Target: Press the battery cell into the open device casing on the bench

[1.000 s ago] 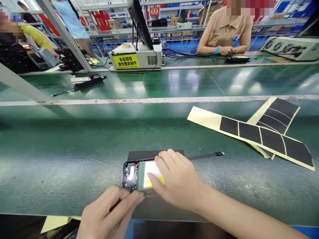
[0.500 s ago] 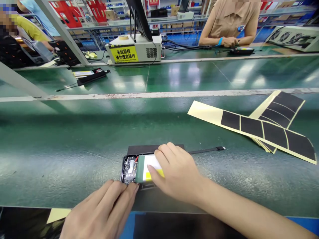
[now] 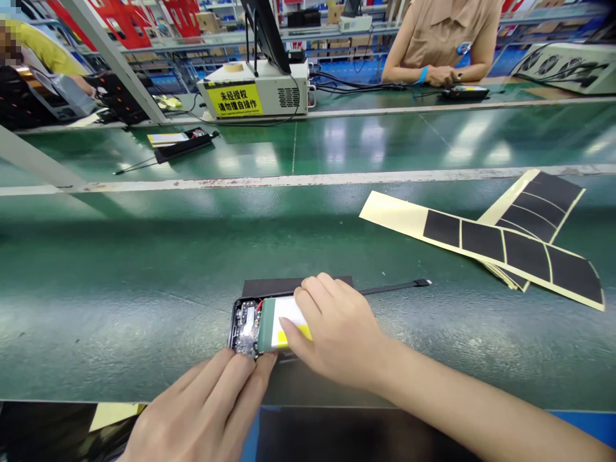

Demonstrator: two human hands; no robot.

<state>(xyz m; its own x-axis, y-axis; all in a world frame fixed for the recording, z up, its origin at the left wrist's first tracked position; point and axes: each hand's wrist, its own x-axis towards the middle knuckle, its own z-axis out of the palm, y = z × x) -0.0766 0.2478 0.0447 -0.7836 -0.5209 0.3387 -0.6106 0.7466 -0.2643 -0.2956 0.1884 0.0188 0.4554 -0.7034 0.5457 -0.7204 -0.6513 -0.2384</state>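
Green conveyor belt [image 3: 120, 308] underfoot of everything. Right hand [image 3: 337, 333] flat, fingers spread loosely over a white-and-yellow battery pack [image 3: 282, 321], pressing down, not gripping. Left hand [image 3: 206, 410] fingers extended together, tips touching the near edge of the open black case [image 3: 243, 330] holding the pack; nothing clasped. Exposed circuit board [image 3: 246, 327] just beyond left fingertips. Thin black cable [image 3: 399, 285] trailing off past right knuckles. Black sticker sheets [image 3: 510, 247] well off to the right.
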